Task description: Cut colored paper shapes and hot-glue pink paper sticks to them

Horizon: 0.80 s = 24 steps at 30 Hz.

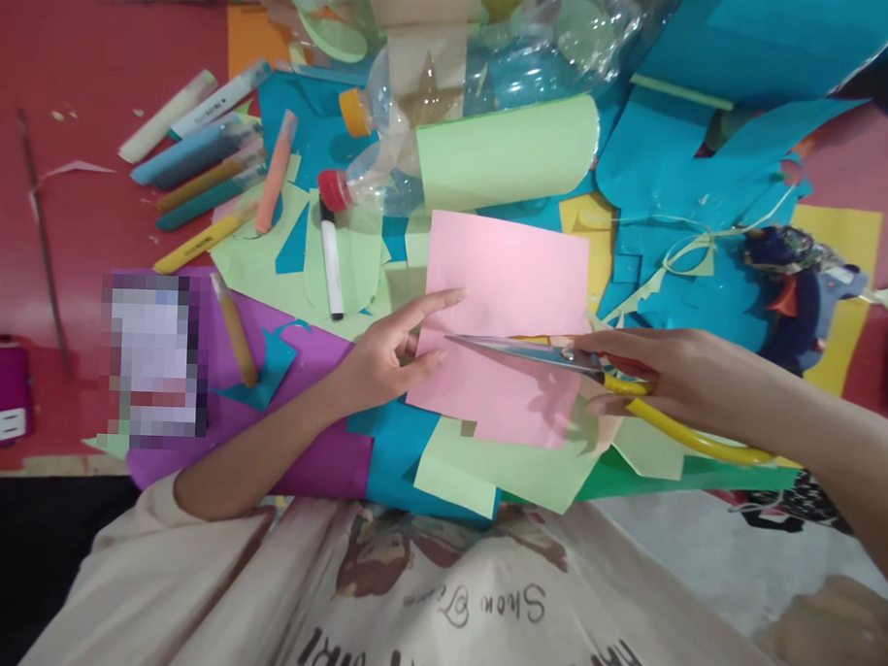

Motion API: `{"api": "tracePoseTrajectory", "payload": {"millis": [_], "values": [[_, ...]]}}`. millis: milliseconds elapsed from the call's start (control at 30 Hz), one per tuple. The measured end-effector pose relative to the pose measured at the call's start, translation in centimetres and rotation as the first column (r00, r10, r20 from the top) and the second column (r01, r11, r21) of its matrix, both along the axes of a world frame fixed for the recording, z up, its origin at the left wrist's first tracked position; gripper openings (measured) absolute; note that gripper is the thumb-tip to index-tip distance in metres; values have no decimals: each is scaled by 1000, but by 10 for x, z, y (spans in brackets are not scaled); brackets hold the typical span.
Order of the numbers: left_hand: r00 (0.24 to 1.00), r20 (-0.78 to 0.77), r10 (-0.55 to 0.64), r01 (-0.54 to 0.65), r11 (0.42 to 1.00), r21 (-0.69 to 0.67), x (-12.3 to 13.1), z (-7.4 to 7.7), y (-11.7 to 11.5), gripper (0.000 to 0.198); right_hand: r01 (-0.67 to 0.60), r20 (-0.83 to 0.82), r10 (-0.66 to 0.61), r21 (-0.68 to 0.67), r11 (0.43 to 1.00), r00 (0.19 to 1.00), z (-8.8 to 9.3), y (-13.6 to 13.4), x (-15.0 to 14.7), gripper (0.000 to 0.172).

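My left hand [392,351] grips the left edge of a pink paper sheet [508,287], thumb and fingers pinching it. My right hand [653,374] is closed on yellow-handled scissors [560,356], whose blades point left and lie across the middle of the pink sheet. The sheet hovers over a litter of green, blue and purple paper scraps.
Several markers [202,169] lie at the upper left on the red surface. Clear plastic bottles [392,147] and a rolled green sheet [509,151] sit behind the pink paper. A blue glue gun [795,287] rests at the right. A purple sheet [303,386] lies under my left arm.
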State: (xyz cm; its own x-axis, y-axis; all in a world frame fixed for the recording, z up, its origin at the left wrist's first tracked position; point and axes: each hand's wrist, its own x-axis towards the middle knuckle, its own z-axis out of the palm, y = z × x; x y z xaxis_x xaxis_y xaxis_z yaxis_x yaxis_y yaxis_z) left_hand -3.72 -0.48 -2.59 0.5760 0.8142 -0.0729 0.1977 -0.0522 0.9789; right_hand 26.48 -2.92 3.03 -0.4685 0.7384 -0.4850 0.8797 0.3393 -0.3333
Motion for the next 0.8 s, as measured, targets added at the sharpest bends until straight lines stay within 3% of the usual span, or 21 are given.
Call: {"api": "tracePoseTrajectory", "payload": {"millis": [800], "values": [[1000, 15, -19, 20, 994, -107, -1, 2, 0, 56, -7, -72, 8, 15, 1000, 997, -4, 3, -6, 40]]}}
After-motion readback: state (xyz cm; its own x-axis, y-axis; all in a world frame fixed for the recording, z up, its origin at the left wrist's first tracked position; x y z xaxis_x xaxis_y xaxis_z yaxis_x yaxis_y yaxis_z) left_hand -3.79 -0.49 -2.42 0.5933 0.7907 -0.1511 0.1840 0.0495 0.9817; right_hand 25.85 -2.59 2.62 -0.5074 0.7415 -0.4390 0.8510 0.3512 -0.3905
